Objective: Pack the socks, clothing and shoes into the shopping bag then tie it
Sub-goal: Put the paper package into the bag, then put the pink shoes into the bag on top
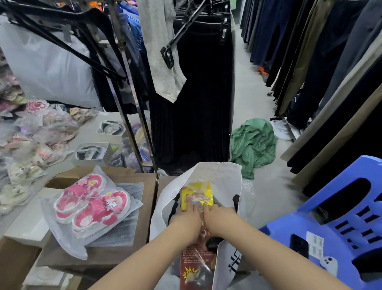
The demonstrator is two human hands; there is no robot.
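A white shopping bag stands open on the floor in front of me. Inside it lies a flat plastic-wrapped packet with a yellow and red printed card, on top of dark clothing. My left hand and my right hand both reach into the bag and press flat on the packet, fingers spread. To the left, a pair of pink children's shoes in a clear plastic bag rests on a cardboard box.
A blue plastic chair with a phone and a paper slip stands at the right. A green garment lies crumpled on the floor. Racks of hanging trousers line the right and centre. Bagged shoes pile up at the left.
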